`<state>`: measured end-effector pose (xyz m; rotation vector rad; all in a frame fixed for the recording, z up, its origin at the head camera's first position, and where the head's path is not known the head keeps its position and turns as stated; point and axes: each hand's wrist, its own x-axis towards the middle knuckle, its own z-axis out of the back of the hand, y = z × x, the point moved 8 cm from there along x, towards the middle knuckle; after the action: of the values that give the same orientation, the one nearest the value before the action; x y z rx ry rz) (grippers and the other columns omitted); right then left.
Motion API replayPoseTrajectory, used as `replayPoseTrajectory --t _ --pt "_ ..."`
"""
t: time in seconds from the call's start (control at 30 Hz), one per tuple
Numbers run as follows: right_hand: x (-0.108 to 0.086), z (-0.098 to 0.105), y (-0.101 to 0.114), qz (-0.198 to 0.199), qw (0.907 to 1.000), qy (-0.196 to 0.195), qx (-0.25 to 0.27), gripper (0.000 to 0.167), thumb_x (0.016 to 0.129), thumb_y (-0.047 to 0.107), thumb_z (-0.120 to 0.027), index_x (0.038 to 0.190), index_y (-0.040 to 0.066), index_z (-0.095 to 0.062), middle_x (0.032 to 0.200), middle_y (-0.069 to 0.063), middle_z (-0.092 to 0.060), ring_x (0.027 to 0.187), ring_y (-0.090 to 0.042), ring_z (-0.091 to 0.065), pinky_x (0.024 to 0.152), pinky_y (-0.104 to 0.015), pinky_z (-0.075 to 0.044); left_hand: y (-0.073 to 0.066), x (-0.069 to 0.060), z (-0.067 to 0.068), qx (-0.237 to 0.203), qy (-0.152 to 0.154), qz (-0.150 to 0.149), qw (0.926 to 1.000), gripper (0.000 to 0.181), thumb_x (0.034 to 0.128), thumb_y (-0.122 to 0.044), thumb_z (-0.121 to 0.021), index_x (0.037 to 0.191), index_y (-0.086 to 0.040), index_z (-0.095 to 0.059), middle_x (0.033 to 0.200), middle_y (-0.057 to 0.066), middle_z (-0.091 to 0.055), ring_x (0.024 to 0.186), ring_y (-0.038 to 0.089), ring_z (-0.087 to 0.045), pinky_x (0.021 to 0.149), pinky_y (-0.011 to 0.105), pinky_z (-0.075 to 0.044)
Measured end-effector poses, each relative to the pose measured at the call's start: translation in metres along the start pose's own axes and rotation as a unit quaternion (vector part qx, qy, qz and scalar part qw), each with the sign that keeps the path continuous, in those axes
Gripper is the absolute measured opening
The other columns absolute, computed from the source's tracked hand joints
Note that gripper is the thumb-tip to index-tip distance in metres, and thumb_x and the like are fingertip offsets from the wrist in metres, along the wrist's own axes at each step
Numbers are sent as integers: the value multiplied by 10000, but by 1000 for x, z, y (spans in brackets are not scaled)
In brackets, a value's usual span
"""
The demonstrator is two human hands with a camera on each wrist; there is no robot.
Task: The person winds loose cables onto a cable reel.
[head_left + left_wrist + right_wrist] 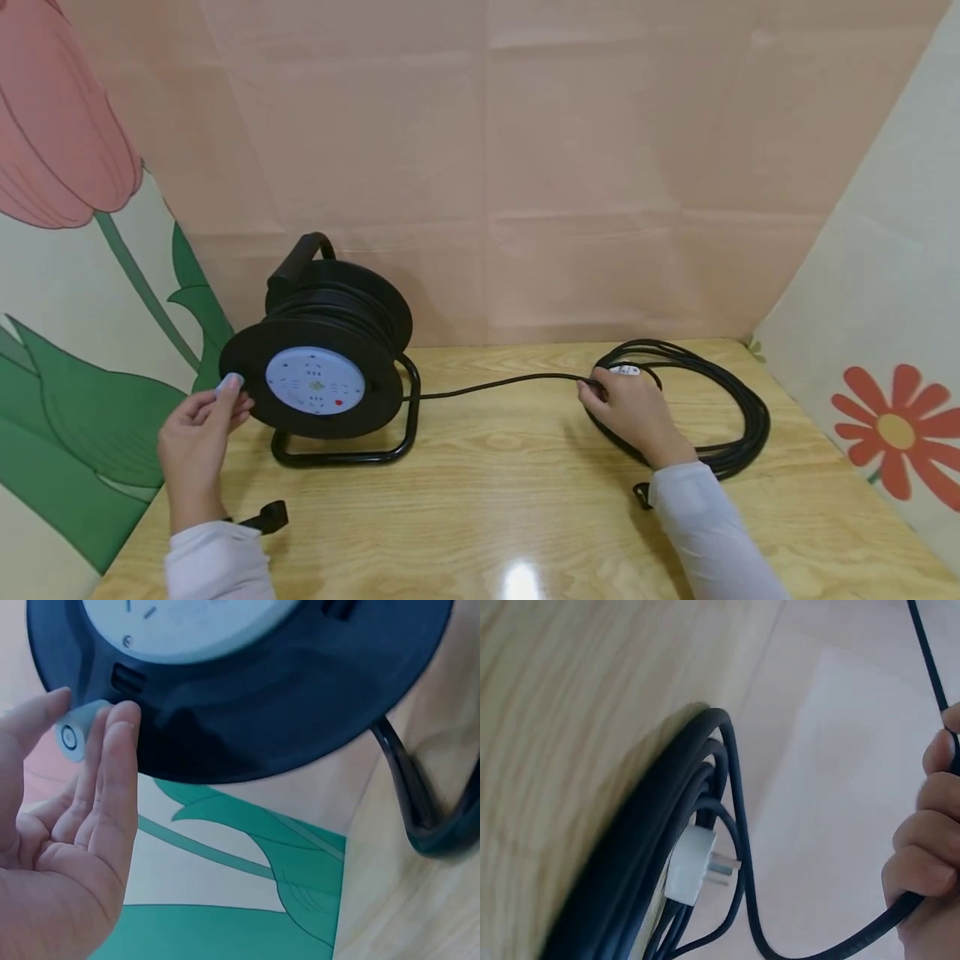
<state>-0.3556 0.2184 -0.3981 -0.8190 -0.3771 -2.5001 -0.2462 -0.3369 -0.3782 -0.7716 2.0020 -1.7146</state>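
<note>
A black cable reel point(247, 354) with a white socket panel point(315, 381) stands at the left of the table. My left hand point(197, 437) is at the reel's left edge; in the left wrist view, the thumb and fingers point(112, 761) pinch a small pale crank knob point(70, 739). Further right, my right hand point(633, 410) grips the black cable point(517, 380), which runs from the reel to a loose coil point(753, 412). The right wrist view shows the fingers point(922, 847) curled round the cable, with a white plug point(690, 864) beside the coil's loops.
The reel's black tube stand point(352, 458) rests on the wooden table point(465, 517). A pinkish sheet point(562, 167) covers the back wall, with flower-printed panels point(892, 250) at the sides. Black straps point(272, 517) are at both wrists.
</note>
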Motion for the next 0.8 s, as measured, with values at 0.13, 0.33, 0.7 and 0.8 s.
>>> replayPoseTrajectory --t 0.13,0.33,0.7,0.8 --pt "0 3 6 130 9992 -368 6 298 923 284 -707 704 195 -526 509 124 -382 422 -66 -335 411 -275 -277 -6 -3 -3 -402 20 -112 9991 308 868 -249 -799 1045 -23 -687 880 28 -748 771 116 -722 728 191 -567" --pt "0 6 17 217 9935 -794 -788 473 957 550 -607 652 188 -612 443 92 -358 382 -73 -237 349 -283 -170 -13 -7 -6 -999 47 -70 9950 332 867 -194 -799 1125 -13 -696 947 73 -741 817 143 -723 761 212 -569" --pt "0 -4 15 -752 9971 -15 109 336 959 278 -596 669 197 -445 506 88 -341 404 -82 -275 394 -266 -209 -16 -12 -11 -1341 -9 104 9909 380 844 -174 -820 1168 -20 -697 984 89 -730 847 148 -717 790 212 -563" --pt "1 -3 16 -761 9967 -163 245 256 959 250 -602 726 166 -541 525 76 -431 401 -81 -328 378 -266 -260 -17 -13 -12 -1451 -39 68 9894 373 836 -157 -826 1159 -14 -704 980 96 -727 837 150 -717 790 216 -563"
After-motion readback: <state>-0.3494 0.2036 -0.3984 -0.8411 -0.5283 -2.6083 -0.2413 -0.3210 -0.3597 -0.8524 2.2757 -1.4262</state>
